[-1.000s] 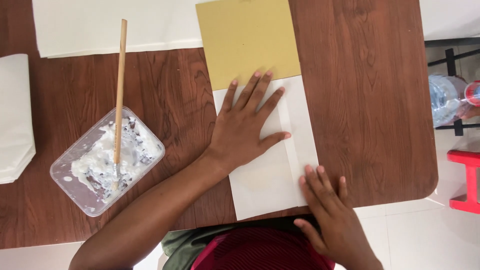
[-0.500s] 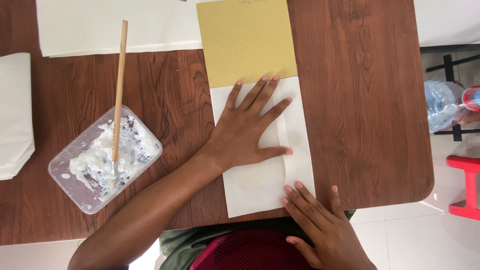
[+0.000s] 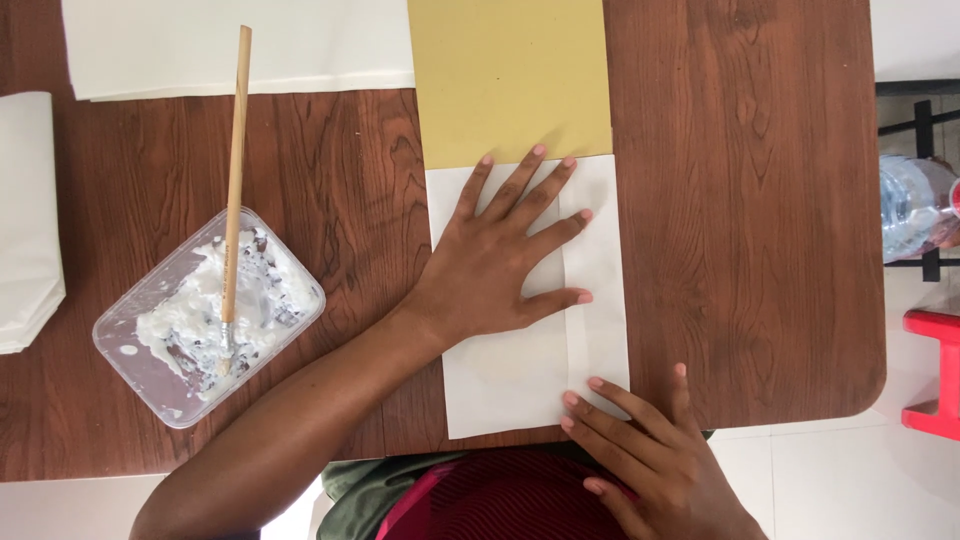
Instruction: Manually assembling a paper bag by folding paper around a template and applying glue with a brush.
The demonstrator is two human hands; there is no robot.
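A white folded paper (image 3: 600, 270) lies on the brown wooden table (image 3: 760, 200), its far edge overlapping a mustard-yellow sheet (image 3: 510, 75). My left hand (image 3: 500, 260) lies flat on the white paper with fingers spread, pressing it down. My right hand (image 3: 640, 440) rests at the paper's near right corner, fingertips on the folded strip, fingers apart. Neither hand grips anything.
A clear plastic tub (image 3: 205, 315) of white paste stands at the left with a wooden-handled brush (image 3: 235, 180) leaning in it. White sheets (image 3: 240, 45) lie at the back, more white paper (image 3: 25, 220) at the far left. A plastic bottle (image 3: 915, 205) and red stool (image 3: 935, 370) sit beyond the table's right edge.
My right hand has slid left along the near edge of the white paper. My left hand stays flat on the paper with little shift.
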